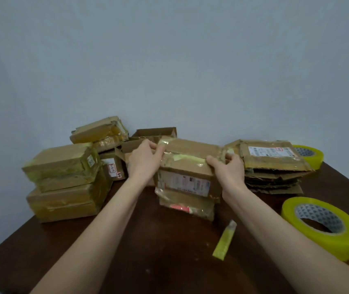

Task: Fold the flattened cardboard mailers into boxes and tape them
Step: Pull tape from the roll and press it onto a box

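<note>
A worn cardboard mailer box (187,179) with a shipping label stands in the middle of the dark wooden table (148,262). My left hand (144,160) grips its upper left edge, with the thumb over the taped top. On the opposite side, my right hand (228,168) grips the upper right edge. A stack of flattened mailers (273,168) lies just right of the box. A large yellow tape roll (322,225) rests near my right forearm.
Several taped boxes (63,179) are piled at the left, and open boxes (154,132) stand behind. A second tape roll (308,155) sits at the far right. A loose strip of yellow tape (225,240) lies on the table. The wall is close behind.
</note>
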`<state>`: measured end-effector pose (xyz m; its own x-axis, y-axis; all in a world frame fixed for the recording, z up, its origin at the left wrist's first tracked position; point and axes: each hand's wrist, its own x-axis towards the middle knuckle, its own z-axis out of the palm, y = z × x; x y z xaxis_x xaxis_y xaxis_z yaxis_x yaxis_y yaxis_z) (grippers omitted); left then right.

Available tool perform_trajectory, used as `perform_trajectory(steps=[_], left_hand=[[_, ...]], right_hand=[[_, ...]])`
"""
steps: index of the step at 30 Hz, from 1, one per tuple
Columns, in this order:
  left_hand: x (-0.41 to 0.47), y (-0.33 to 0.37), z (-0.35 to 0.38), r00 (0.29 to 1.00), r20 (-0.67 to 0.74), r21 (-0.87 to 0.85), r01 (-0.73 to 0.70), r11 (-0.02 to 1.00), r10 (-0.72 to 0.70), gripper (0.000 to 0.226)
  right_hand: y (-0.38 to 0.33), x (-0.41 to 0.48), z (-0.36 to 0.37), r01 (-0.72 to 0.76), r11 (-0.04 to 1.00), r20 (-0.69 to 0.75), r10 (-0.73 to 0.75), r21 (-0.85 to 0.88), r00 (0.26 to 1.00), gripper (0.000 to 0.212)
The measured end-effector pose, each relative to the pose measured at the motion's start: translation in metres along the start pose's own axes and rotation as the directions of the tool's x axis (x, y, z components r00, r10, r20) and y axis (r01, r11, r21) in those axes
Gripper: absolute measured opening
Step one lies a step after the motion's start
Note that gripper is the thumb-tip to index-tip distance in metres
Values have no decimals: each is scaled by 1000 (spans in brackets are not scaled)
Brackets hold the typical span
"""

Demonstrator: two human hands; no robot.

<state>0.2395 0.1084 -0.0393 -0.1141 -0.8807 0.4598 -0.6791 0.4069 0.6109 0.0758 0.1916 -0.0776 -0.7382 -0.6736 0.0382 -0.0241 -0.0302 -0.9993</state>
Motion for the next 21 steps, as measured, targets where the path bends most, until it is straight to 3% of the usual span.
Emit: perform_trajectory(steps=[4,8,11,14,17,21], left_hand=[[14,25,-48,968,-249,-257,-97,962,31,39],[53,25,-60,969,-247,-441,-131,888,20,50],[88,9,-46,970,-242,-488,-108,866,-15,40],[122,-18,-26,958,-281,-481,-85,873,-62,33],[152,-40,-4,957,-281,-365,-35,930,-75,40],[171,-61,32,991,62,-53,118,992,-115,50]], right_hand=[[-39,-2,16,255,966,-17,-254,51,967,49],[-66,20,49,365,931,6,-365,0,931,67],[-73,50,81,406,914,42,-405,-17,913,60],[-68,82,116,405,914,112,-407,40,907,59],[-56,114,145,423,906,215,-406,-35,888,63],[-32,137,163,366,887,497,-192,-281,846,66]])
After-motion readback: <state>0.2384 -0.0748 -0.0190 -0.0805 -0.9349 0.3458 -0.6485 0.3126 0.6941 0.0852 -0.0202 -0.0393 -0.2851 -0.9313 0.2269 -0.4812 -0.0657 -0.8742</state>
